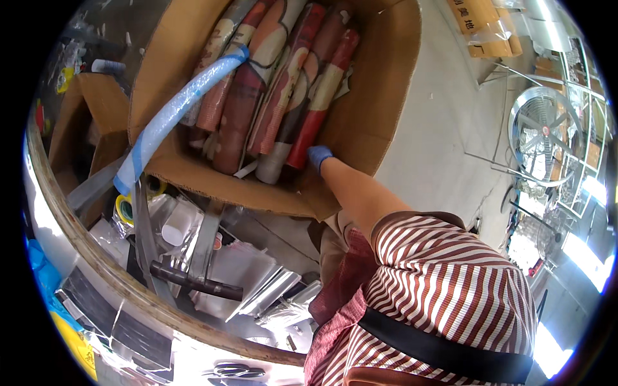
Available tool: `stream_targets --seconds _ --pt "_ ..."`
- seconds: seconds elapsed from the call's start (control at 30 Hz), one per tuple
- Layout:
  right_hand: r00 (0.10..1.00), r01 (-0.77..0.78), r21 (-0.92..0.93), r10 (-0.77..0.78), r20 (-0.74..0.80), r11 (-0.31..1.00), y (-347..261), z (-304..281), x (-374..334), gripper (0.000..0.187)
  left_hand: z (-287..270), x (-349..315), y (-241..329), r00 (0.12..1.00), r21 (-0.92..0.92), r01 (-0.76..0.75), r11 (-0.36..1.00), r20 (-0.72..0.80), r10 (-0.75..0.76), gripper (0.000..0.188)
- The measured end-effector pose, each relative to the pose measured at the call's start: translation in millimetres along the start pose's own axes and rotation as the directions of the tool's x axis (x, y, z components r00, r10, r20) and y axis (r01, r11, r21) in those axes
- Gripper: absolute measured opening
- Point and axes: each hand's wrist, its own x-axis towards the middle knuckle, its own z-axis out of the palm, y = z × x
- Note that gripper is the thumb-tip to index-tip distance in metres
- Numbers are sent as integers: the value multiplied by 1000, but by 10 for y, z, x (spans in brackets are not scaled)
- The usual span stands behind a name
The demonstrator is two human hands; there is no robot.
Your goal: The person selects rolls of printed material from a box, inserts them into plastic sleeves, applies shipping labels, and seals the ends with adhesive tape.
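Observation:
My right hand [318, 156], in a blue glove, reaches down into a large open cardboard box [380, 83]. It is beside the lower end of a red and cream roll [325, 103]; its fingers are mostly hidden, so I cannot tell whether they grip it. Several patterned rolls [238, 138], brown, red and cream, lie side by side in the box, some with a glossy film over them. A long roll in blue and clear wrap [170, 116] rests across the box's left rim, its upper end over the patterned rolls. My left hand is out of view.
A smaller open carton [106, 109] stands left of the box. Below are a metal frame with a dark tube [196, 281], tape rolls [124, 209] and clear plastic sheets [235, 267]. A curved table edge [116, 280] runs along the lower left. A large fan [545, 130] stands right.

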Motion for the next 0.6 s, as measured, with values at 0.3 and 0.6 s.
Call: stream_targets --seconds 0.3,0.6 --pt "909 -130 504 306 -284 854 67 121 789 70 -174 -23 -87 1000 -27 26 999 -7 -26 81" --pt "655 144 570 354 -667 809 -329 -148 310 43 -204 -57 -143 998 -64 58 996 -27 -60 81"
